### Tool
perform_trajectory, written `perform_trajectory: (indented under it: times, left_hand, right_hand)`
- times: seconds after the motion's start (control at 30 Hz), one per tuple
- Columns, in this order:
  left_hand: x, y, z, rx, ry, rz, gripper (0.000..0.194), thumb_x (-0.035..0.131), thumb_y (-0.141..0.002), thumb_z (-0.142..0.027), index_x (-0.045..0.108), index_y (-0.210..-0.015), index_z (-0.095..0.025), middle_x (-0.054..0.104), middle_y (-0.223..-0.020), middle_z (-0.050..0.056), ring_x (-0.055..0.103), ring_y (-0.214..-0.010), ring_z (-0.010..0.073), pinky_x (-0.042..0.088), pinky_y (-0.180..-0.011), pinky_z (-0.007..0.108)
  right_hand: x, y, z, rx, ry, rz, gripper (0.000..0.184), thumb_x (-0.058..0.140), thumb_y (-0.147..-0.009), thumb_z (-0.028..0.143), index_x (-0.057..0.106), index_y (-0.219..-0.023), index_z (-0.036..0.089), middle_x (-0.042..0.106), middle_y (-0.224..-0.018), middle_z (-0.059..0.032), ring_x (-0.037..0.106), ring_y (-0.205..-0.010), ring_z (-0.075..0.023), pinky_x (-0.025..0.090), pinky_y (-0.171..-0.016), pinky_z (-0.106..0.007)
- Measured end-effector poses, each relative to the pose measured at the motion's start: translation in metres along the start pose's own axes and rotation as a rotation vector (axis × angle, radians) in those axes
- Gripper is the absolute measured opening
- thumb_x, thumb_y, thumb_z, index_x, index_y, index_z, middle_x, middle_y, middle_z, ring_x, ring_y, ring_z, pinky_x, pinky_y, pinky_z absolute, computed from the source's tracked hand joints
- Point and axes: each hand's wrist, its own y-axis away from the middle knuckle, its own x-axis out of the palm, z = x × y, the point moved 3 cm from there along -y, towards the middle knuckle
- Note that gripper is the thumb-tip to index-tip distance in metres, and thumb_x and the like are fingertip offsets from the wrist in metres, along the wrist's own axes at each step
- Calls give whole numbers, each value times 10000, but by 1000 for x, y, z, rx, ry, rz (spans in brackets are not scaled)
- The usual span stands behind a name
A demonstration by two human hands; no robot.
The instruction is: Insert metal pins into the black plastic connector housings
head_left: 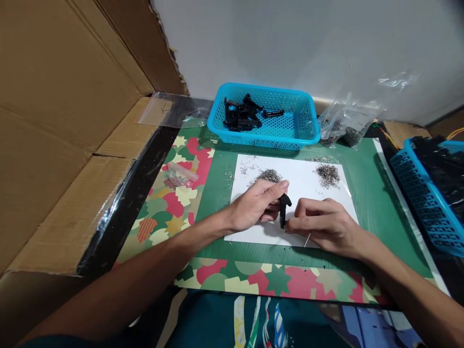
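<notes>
Black plastic makes up the single part (283, 210) held upright over the paper, pinched between the thumb and bent fingers of the left hand (255, 205). The right hand (328, 227) is curled nearly closed, its fingertips at the part's lower end; one thin pale stick (307, 239) shows below its fingers, but I cannot tell whether they grip it. One white sheet of paper (293, 169) lies beneath both hands, with two main heaps of tiny metal wires, a left heap (270, 175) partly hidden by the hand and a right heap (328, 176), plus loose strays. Two blue baskets stand about: a far basket (263, 140) with a cluster of black pieces (239, 116) too tangled to count, and a right basket (422, 193), also with black pieces. Green covers most of the mat (373, 193), with patterned borders left and near. Brown cardboard (54, 96) rises at left; a pale wall (271, 43) stands behind.
</notes>
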Motion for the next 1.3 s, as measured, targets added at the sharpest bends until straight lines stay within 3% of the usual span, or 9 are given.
perform_trajectory:
  times: [0.17, 0.47, 0.73, 0.9, 1.17, 1.3]
  left_hand:
    - [-1, -2, 1, -15, 43, -21, 559, 704, -862, -674, 536, -709, -164, 322, -596, -76, 291, -486, 47, 277, -408, 162]
    - [-2, -4, 2, -7, 78, -22, 565, 703, -881, -657, 486, -689, -172, 286, -600, -85, 282, -469, 39, 295, -387, 153]
    - [-4, -5, 0, 26, 132, -56, 552, 700, -906, -618, 460, -669, -181, 292, -620, -79, 313, -453, 35, 307, -379, 163]
    - [-5, -2, -4, 10, 139, -85, 509, 637, -965, -582, 459, -711, -179, 323, -586, -84, 410, -400, 36, 275, -359, 147]
    - [-6, -1, -3, 26, 82, -126, 544, 666, -911, -650, 460, -719, -185, 411, -599, -70, 431, -386, 38, 226, -322, 154]
    - [-7, -2, -5, 63, -26, -133, 565, 672, -887, -687, 500, -718, -176, 506, -595, -43, 444, -385, 43, 225, -332, 168]
  right_hand:
    - [-3, -4, 4, 63, -68, 4, 140, 639, -1007, 204, 774, -1033, 178, 652, -825, -36, 606, -670, -117, 465, -596, -237]
    - [-2, -8, 8, 173, -141, -12, 130, 653, -968, 129, 774, -964, 178, 645, -817, -16, 586, -678, -111, 446, -608, -246]
    - [-2, -1, 4, 58, 84, -40, 169, 635, -955, 91, 750, -1038, 183, 604, -802, -4, 541, -638, -102, 371, -554, -249]
    - [-1, 2, 1, 34, 240, -75, 199, 619, -943, 71, 724, -1055, 196, 629, -806, -3, 501, -594, -94, 321, -512, -262]
    - [-8, -2, -4, 84, 217, -155, 59, 679, -959, 171, 730, -955, 200, 623, -764, 9, 487, -547, -82, 333, -503, -257]
    - [-12, -5, -12, 111, 202, -165, 92, 649, -956, 146, 732, -956, 186, 622, -765, 5, 512, -580, -87, 361, -525, -238]
